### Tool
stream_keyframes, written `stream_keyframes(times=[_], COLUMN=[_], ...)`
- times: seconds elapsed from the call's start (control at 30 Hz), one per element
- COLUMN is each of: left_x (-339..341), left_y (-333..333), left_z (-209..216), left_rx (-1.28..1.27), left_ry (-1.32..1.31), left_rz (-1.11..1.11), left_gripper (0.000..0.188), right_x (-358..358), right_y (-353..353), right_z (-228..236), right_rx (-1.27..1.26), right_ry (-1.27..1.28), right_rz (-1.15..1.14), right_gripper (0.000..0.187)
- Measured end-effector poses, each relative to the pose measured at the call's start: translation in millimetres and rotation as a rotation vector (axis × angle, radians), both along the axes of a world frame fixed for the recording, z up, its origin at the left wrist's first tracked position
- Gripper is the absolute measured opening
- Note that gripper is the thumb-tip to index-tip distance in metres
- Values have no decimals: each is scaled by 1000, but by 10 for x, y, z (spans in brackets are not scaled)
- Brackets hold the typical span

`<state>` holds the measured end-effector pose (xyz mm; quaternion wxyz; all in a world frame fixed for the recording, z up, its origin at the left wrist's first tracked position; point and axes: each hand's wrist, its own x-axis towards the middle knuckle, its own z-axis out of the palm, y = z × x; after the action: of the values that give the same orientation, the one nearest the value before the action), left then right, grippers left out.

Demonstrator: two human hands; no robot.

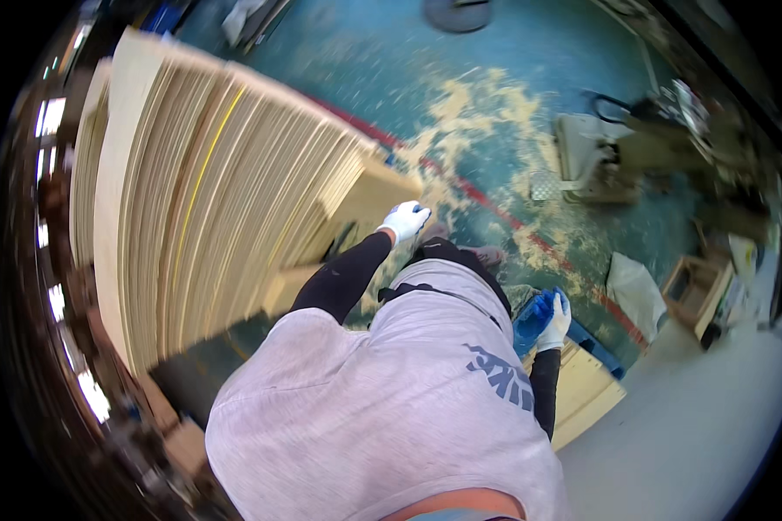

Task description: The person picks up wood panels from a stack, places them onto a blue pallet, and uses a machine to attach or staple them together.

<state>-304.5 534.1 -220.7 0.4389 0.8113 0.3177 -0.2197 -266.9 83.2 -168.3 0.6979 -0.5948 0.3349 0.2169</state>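
Head view: A teal shop flr (347, 52) spreads ahead of you, streaked w/ pale sawdust (487, 104). A broad stack of wood panels (235, 174) fills your L side, sheet edges packed tight, their long axis running upper R to lower L. Low on your R, pale boards (586, 395) lie just past your forearm. At the stack's near end, a smaller wood piece (369, 195) juts toward you.

Your white-gloved L hand (406, 222) is right beside that piece, fingers partly curled; whether it grips or even touches wood, can't tell. The relation that counts, by the look of it: stack lies L of & a bit beyond this hand, so L is far nearer. Your R hand (554, 323), also gloved, is well apart across your body, closed on a blue see-through item (530, 321), prob. plastic, though blur hides its exact kind. That item sits on the hand's inner (L) side, btwn glove & your torso, its long axis slanting upper R to lower L, approx. same lean as the panel edges.
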Motion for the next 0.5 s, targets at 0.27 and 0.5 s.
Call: stream_keyframes(times=[0.27,0.5], left_x=[-1326,-856], left_y=[595,1221], left_z=[-227,-486], left_rx=[374,613], left_ry=[91,353], left_rz=[343,122], left_gripper=[45,73], right_x=[-19,-274], right_y=[378,842], right_z=[48,257], right_rx=[-145,-282], right_ry=[161,162], right_rz=[350,529], right_gripper=[34,32])
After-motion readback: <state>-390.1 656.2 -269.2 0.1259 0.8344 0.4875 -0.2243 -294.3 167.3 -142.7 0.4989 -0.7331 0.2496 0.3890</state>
